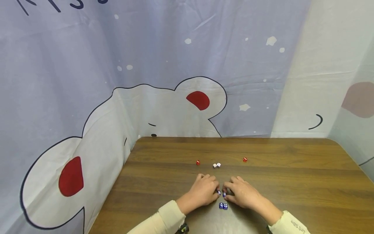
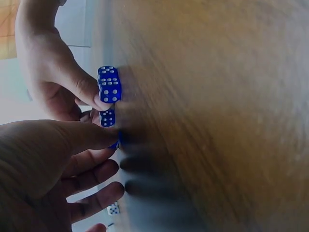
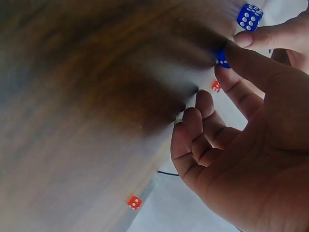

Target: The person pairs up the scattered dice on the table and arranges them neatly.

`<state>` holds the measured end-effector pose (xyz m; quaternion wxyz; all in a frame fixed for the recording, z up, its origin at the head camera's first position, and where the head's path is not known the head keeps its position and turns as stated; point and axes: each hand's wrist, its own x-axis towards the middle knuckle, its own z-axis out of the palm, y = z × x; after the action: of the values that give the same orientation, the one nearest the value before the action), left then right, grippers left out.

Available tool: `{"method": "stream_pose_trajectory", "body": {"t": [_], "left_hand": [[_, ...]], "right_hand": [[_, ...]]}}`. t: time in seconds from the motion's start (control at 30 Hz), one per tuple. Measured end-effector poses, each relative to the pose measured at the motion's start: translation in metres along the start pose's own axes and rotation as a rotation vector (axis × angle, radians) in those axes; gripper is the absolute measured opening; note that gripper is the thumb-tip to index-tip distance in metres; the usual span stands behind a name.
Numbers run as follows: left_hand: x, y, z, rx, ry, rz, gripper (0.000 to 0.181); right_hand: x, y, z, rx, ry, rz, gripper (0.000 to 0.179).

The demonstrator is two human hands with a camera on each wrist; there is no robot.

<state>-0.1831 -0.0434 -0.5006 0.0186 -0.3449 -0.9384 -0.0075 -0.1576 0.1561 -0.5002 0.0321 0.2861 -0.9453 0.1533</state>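
Note:
My left hand (image 1: 203, 190) rests low over the wooden table, pinching a blue die (image 1: 219, 192) between thumb and forefinger. In the left wrist view that die (image 2: 115, 144) is mostly hidden by the fingertips. Facing it across a small gap, my right hand (image 1: 242, 192) pinches another blue die (image 1: 224, 194) at the tabletop; in the right wrist view only part of this die (image 3: 223, 59) shows. Nearer to me, two more blue dice (image 1: 223, 206) with white pips sit side by side. The other fingers of both hands are bent, their tips close to the wood.
Beyond the hands, two white dice (image 1: 217, 165) stand together. One red die (image 1: 198, 162) lies to their left and another red die (image 1: 244, 159) to their right. A printed curtain (image 1: 175, 113) hangs along the back edge of the table (image 1: 292, 169).

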Motion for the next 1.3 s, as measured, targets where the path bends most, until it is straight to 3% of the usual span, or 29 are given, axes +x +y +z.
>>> {"method": "stream_pose_trajectory", "body": {"t": [0.37, 0.83, 1.3], "left_hand": [[-0.0011, 0.0067, 0.0032, 0.016, 0.046, 0.032, 0.017], [-0.0013, 0.008, 0.0037, 0.002, 0.034, 0.019, 0.019], [-0.0011, 0.0058, 0.0073, 0.0, 0.061, 0.031, 0.018]], "right_hand": [[-0.0003, 0.0007, -0.0005, -0.006, 0.012, -0.014, 0.024], [-0.0005, -0.0007, -0.003, 0.001, -0.001, -0.013, 0.023], [0.0001, -0.0004, -0.0052, 0.017, -0.027, -0.001, 0.024]]}}
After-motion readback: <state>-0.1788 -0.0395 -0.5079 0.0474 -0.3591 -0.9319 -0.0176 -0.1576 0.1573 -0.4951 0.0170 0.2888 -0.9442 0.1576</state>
